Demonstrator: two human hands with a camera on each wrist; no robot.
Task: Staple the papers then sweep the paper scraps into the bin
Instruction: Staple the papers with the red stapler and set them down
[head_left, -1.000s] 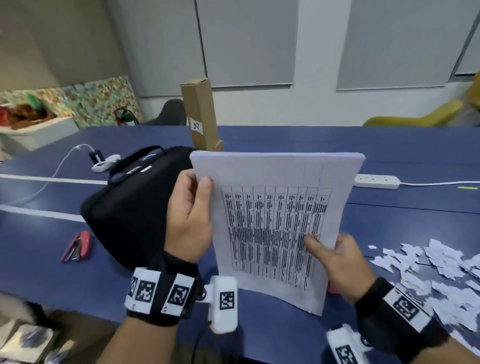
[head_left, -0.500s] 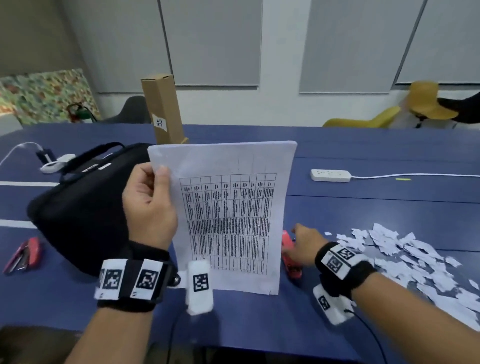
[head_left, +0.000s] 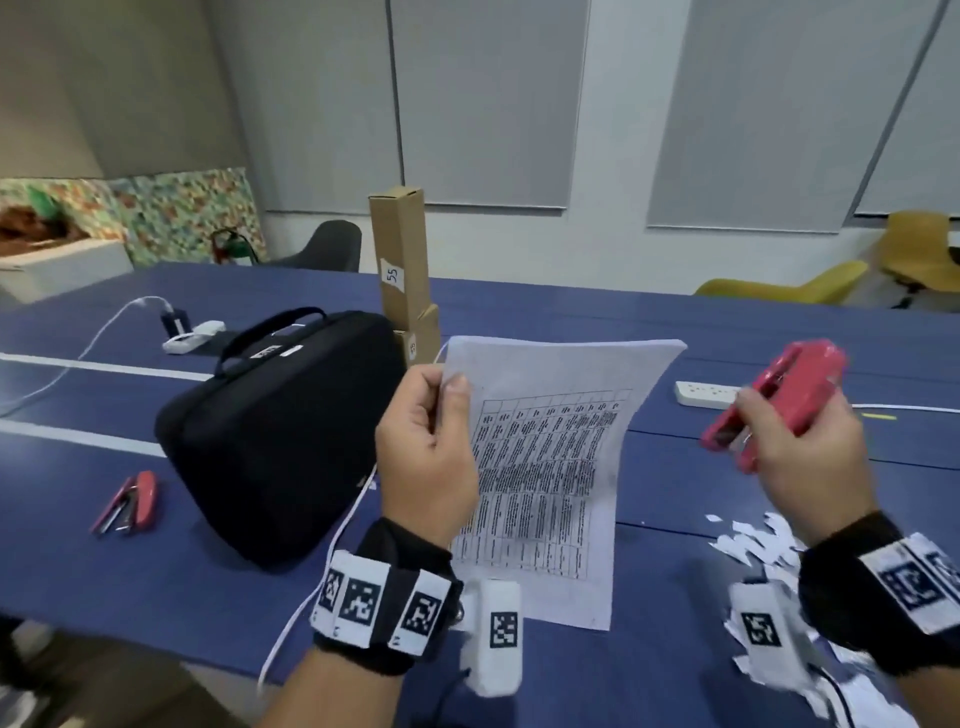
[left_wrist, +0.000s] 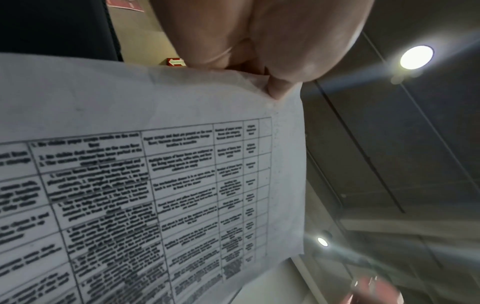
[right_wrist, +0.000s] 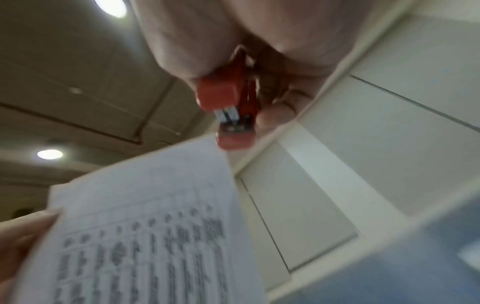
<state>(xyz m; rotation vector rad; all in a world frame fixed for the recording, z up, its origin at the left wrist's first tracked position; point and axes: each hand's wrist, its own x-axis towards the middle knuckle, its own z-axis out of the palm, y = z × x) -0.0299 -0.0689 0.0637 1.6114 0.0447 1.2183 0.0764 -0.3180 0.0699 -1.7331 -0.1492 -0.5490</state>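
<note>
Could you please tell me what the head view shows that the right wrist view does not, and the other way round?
Only the head view shows the black bag, the second red stapler lying on the blue table, and the paper scraps.

Only the right wrist view shows the stapler's metal mouth end-on, with ceiling lights behind.

Both show the right hand gripping the red stapler and the left hand holding the papers.

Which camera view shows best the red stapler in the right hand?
The head view: the stapler shows whole in the right hand. The right wrist view shows only its blurred nose; the left wrist view, a red blur at the bottom edge.
</note>
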